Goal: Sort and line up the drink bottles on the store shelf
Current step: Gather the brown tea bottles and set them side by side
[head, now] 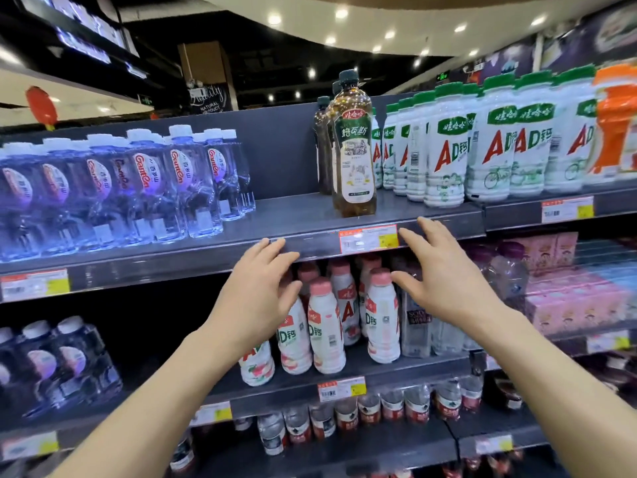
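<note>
"Ganten" on water bottles (144, 188); "AD" on white green-capped bottles (444, 146); "NATURAL PRODUCT" on chalkboard sign (210, 98).

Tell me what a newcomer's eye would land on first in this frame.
Two bare hands, the left hand and right hand, reach open toward pink-capped white milk-drink bottles on the middle shelf. Above them, a tall amber bottle with a dark cap and green label stands near the top shelf's front edge, between clear blue-tinted water bottles on its left and green-capped white bottles on its right.
</note>
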